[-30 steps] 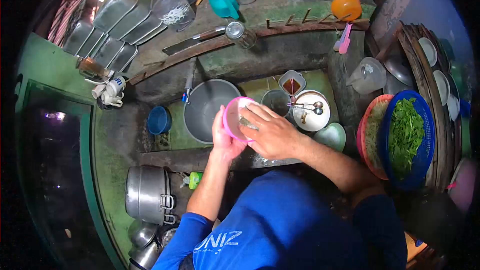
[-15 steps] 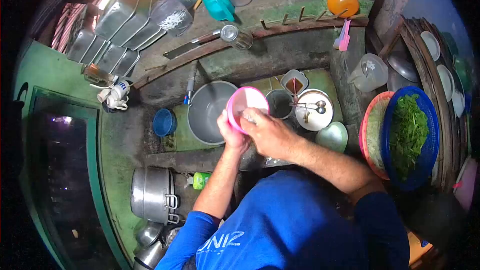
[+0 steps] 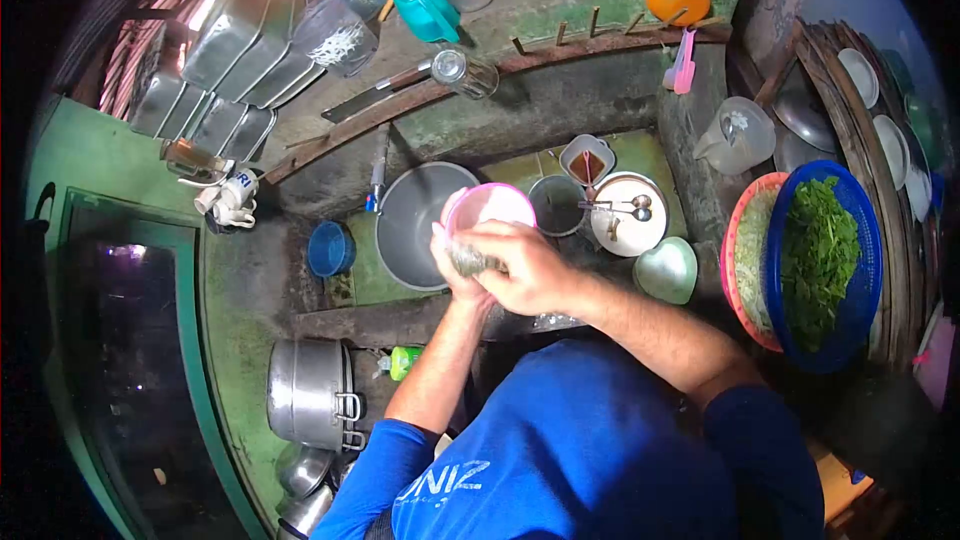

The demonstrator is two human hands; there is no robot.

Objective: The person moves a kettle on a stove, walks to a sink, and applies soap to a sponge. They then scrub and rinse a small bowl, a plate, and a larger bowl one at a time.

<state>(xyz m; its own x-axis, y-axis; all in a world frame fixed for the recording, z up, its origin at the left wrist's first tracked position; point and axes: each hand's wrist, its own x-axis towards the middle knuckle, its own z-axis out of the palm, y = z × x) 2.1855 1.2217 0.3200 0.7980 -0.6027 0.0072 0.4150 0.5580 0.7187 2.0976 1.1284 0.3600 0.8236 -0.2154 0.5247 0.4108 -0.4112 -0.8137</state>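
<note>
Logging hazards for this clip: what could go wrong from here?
The pink bowl might slip: the left hand supports it while the right hand holds a greyish scrubber at its near side.
Spoons might slide off the white plate; their handles jut past its rim.
The knife could perhaps be knocked from the ledge behind the grey tub.

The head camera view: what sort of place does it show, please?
Most likely a kitchen's washing-up area: a large grey basin stands near a white plate with spoons on it, and a blue basket holds leafy greens.
</note>
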